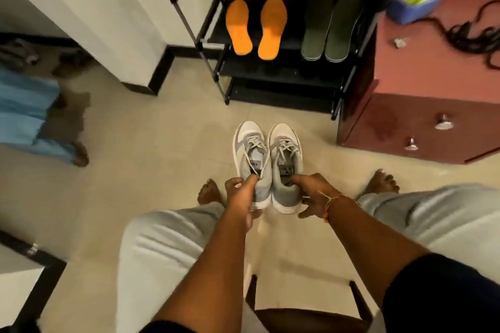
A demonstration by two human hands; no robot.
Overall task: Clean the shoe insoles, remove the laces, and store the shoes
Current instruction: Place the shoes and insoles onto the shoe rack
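Observation:
Two grey laced sneakers stand side by side, toes pointing away from me, over the tiled floor between my bare feet. My left hand (240,192) grips the heel collar of the left sneaker (250,149), one finger hooked into its opening. The right sneaker (285,151) is held the same way by my right hand (315,193), a finger inside the collar and the other fingers spread low at the heel. Both sneakers have their laces threaded. On the black shoe rack (281,89) ahead lie two orange insoles (254,28) and two dark green insoles (328,30).
A dark red cabinet (422,121) with metal knobs stands right of the rack, carrying a blue tub (416,5) and a black cord (470,35). Another person's feet and blue garment (29,113) are at the left. I sit on a wooden stool (305,316).

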